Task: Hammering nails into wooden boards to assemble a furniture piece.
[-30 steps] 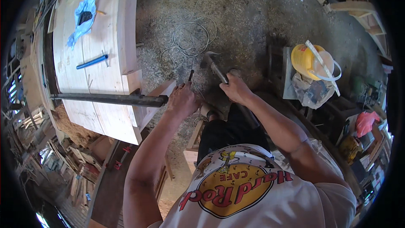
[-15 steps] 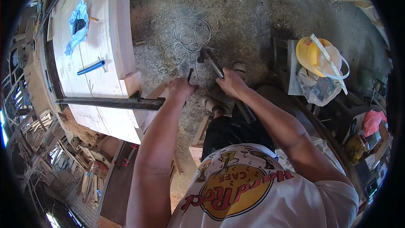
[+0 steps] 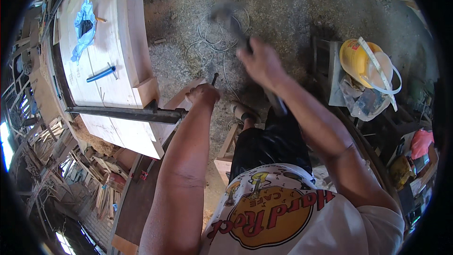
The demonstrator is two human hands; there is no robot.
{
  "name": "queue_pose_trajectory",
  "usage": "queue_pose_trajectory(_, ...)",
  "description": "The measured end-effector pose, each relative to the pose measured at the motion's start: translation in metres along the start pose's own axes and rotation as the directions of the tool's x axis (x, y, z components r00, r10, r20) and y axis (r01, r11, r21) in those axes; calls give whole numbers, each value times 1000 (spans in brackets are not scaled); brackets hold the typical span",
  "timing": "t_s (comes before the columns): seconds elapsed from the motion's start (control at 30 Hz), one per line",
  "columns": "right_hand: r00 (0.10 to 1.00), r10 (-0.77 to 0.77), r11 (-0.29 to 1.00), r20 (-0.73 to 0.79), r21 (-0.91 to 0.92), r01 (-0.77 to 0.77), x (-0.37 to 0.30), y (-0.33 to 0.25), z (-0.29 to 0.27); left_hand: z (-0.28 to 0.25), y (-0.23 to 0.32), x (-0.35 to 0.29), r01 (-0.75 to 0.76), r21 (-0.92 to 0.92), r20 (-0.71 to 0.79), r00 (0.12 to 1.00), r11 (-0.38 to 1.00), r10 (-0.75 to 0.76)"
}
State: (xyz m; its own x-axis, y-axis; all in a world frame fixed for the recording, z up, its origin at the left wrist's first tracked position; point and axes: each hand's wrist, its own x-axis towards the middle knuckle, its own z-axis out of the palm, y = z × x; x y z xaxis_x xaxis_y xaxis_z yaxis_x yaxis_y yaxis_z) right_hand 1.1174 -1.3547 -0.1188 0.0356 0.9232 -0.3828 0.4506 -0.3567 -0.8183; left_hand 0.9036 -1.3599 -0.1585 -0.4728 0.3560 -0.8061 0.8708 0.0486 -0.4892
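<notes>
My right hand [image 3: 264, 63] is wrapped round the handle of a hammer [image 3: 240, 33], lifted over the floor; the hammer's head is blurred by motion. My left hand [image 3: 204, 94] is closed at the right end of a long dark metal bar clamp [image 3: 125, 114]. Out of that fist sticks a short dark metal rod [image 3: 215, 78] with a knobbed end; its lower part is hidden by the fingers. The clamp lies across a pale wooden panel [image 3: 104, 23] with a thick edge.
On the panel lie a blue plastic bag [image 3: 84, 30] with dark contents and a blue tube [image 3: 101, 74]. A yellow bucket [image 3: 361, 61] stands at the right. A coiled cable [image 3: 207, 42] is on the floor ahead. Scrap wood [image 3: 101, 203] is piled lower left.
My right hand has swung the hammer up and away from my left hand. My left hand has stayed round the rod, shifting only slightly.
</notes>
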Motion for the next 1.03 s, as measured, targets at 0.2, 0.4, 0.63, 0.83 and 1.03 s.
queue_pose_trajectory(0.2, 892, 162, 970, -421, 233, -67, 29, -41, -27, -4, -3, -5, -1, 62, 47, 999, 998, -2)
queue_pose_trajectory(0.4, 928, 54, 996, 368, -82, -25, -7, 65, 75, -13, 7, -4, -29, 153, -8, 1000, 988, 30)
queue_pose_trajectory(0.63, 952, 187, 932, -243, 350, -93, 59, -24, -48, 1, -2, 7, -28, 213, 98, 995, 977, 7)
queue_pose_trajectory(0.83, 872, -66, 858, 486, -419, 298, -32, 148, 107, -7, 18, -6, -95, 260, 120, 991, 961, 66)
queue_pose_trajectory(1.03, 851, 250, 968, 462, -132, -212, -28, 113, 94, -7, -3, 3, -94, 335, 203, 979, 938, 25)
